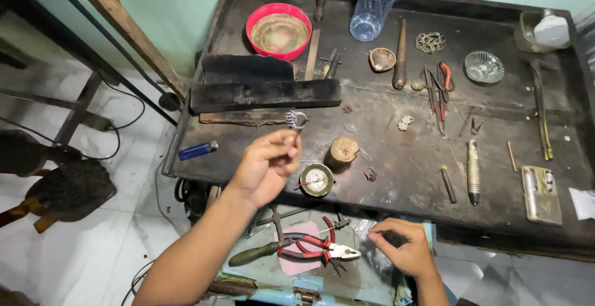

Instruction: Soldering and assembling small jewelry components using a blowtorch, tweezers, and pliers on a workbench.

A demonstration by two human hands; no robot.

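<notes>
**Ring held over a crowded bench**

Red-handled pliers [313,249] lie nearest, by the right hand [403,250], fingers pinched; can't tell on what. Left hand [268,164] pinches a small ring [296,119] above the workbench [396,157]. Wooden stub [342,150], round gauge [317,179] close by; blue lighter [198,151] at the left edge.

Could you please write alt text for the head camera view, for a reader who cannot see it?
A person's left hand holds up a small metal ring over a dark, cluttered workbench, while the right hand rests by red-handled pliers in a drawer below. A red bowl, a plastic bottle and a blue lighter lie around.
</notes>
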